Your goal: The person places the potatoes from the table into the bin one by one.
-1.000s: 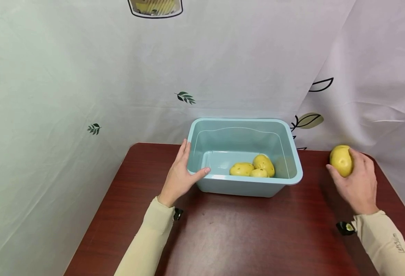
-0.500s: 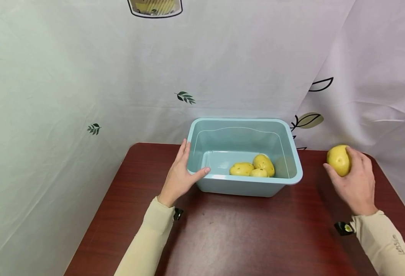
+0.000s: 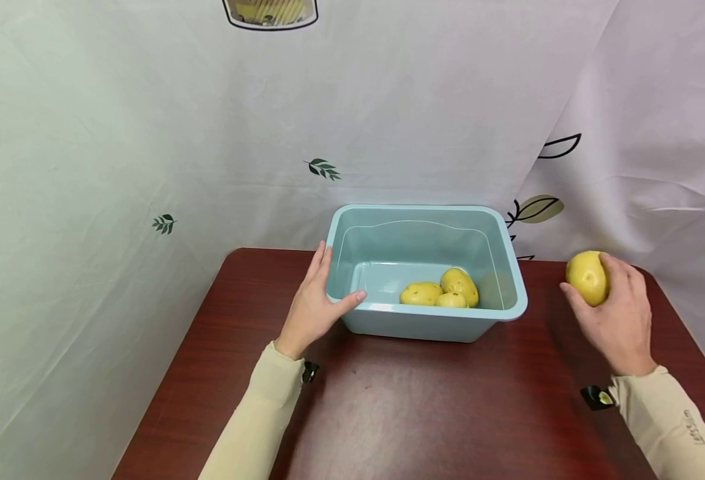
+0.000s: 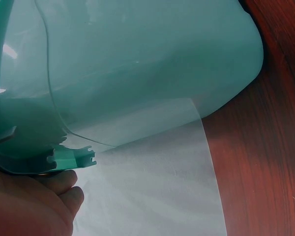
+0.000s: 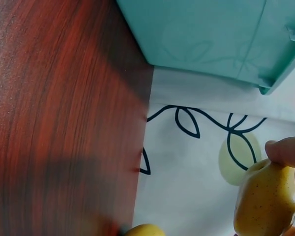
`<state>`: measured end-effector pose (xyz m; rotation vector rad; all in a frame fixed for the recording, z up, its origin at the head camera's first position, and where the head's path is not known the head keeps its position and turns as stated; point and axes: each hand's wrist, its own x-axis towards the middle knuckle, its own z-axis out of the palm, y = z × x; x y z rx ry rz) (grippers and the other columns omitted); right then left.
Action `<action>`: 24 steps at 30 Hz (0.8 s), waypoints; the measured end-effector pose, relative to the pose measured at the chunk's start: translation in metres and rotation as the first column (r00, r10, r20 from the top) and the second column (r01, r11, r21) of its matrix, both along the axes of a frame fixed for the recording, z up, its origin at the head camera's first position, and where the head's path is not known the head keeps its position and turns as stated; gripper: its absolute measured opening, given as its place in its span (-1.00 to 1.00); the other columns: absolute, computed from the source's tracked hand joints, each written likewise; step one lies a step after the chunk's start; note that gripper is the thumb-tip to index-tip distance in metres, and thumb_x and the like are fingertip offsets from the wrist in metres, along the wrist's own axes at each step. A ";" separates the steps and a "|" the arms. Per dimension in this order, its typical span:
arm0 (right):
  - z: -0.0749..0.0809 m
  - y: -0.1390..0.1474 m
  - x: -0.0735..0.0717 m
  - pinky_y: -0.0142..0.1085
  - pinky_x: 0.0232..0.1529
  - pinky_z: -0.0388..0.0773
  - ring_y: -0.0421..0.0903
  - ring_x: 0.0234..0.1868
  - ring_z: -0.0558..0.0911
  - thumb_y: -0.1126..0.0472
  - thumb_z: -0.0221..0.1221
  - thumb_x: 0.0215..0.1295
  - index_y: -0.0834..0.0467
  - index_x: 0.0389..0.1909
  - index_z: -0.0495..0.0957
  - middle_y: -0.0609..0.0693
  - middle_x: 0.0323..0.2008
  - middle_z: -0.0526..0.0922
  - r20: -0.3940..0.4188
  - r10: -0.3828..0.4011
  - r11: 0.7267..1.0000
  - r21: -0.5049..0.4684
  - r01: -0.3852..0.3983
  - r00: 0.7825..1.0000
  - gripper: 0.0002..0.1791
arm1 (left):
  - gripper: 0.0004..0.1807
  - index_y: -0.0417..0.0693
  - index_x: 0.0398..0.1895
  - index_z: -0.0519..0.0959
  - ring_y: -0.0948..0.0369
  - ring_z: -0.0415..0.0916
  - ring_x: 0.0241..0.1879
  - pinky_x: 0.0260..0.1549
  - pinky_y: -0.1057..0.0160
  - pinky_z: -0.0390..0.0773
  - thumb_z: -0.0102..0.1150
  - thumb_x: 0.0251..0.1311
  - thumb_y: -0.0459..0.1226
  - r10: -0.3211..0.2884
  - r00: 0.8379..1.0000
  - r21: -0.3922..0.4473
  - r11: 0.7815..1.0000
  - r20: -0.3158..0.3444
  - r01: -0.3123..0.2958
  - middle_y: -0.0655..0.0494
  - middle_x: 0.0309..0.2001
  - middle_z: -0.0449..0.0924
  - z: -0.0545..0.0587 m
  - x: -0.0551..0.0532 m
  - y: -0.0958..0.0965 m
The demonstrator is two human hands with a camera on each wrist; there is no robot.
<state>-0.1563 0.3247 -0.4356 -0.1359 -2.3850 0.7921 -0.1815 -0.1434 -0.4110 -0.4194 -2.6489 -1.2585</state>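
Observation:
My right hand (image 3: 619, 320) grips a yellow potato (image 3: 587, 277) between thumb and fingers, off to the right of a light blue plastic tub (image 3: 412, 327). In the right wrist view the held potato (image 5: 265, 199) shows at the lower right, fingertips on its upper end. Three potatoes lie in the tub, one (image 3: 421, 293) to the left, one (image 3: 459, 285) behind, one (image 3: 451, 301) at the front wall. My left hand (image 3: 310, 307) rests at the tub's front left corner, fingers straight along the outside and thumb across the front rim.
The tub stands on a dark red wooden table (image 3: 424, 407), near its back edge. A pale printed cloth (image 3: 424, 113) hangs behind and at both sides. Part of a rounded yellow thing (image 5: 145, 230) shows at the bottom of the right wrist view.
My right hand has shifted slightly to the left with the potato in its grip, and the potato has turned a little. The left hand and the tub have stayed put.

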 end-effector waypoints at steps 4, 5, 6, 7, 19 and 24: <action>0.002 -0.003 0.002 0.30 0.02 0.25 0.35 0.26 0.35 0.17 0.39 0.12 0.23 0.42 0.35 0.35 0.29 0.37 -0.008 0.005 1.000 -0.001 -0.005 1.000 -0.19 | 0.18 -0.05 0.62 -0.04 0.19 -0.02 0.54 0.34 -0.06 0.29 0.30 0.12 0.30 0.002 1.000 -0.002 1.000 -0.001 -0.002 0.34 0.61 -0.25 0.000 0.000 0.000; 0.003 -0.004 0.002 0.30 0.01 0.25 0.35 0.26 0.35 0.16 0.39 0.13 0.22 0.42 0.35 0.35 0.29 0.37 -0.007 0.008 1.000 -0.002 -0.008 1.000 -0.19 | 0.18 -0.04 0.63 -0.04 0.19 -0.02 0.54 0.34 -0.06 0.29 0.29 0.12 0.30 0.002 1.000 -0.002 1.000 0.000 -0.002 0.35 0.61 -0.25 0.000 0.000 0.000; 0.003 -0.004 0.003 0.30 0.01 0.25 0.35 0.26 0.35 0.16 0.39 0.13 0.22 0.42 0.35 0.34 0.30 0.37 -0.008 0.010 1.000 -0.003 -0.010 1.000 -0.19 | 0.18 -0.04 0.63 -0.04 0.19 -0.02 0.54 0.34 -0.07 0.29 0.29 0.12 0.30 0.003 1.000 -0.003 1.000 0.001 -0.003 0.35 0.61 -0.25 0.000 0.000 0.000; 0.004 -0.005 0.003 0.29 0.01 0.25 0.35 0.26 0.35 0.16 0.39 0.13 0.22 0.42 0.35 0.34 0.30 0.37 -0.009 0.012 1.000 -0.003 -0.012 1.000 -0.19 | 0.18 -0.04 0.63 -0.04 0.20 -0.02 0.54 0.34 -0.07 0.29 0.29 0.12 0.31 0.003 1.000 -0.003 1.000 0.002 -0.003 0.35 0.61 -0.25 0.000 0.000 0.000; 0.011 -0.013 0.005 0.24 0.01 0.24 0.30 0.26 0.36 0.18 0.41 0.10 0.19 0.41 0.38 0.27 0.31 0.40 -0.043 0.035 0.999 -0.006 -0.035 0.998 -0.19 | 0.17 -0.02 0.63 -0.05 0.20 -0.02 0.54 0.33 -0.07 0.30 0.28 0.12 0.31 0.005 1.000 -0.006 1.000 0.002 -0.005 0.36 0.61 -0.25 0.000 -0.001 0.000; 0.013 -0.016 0.006 0.24 0.02 0.23 0.30 0.25 0.37 0.20 0.42 0.09 0.19 0.41 0.39 0.27 0.30 0.41 -0.061 0.044 0.999 -0.005 -0.045 0.997 -0.19 | 0.17 -0.02 0.63 -0.04 0.21 -0.03 0.54 0.34 -0.07 0.29 0.28 0.12 0.31 0.008 1.000 -0.006 1.000 0.003 -0.008 0.36 0.61 -0.25 -0.001 -0.001 0.000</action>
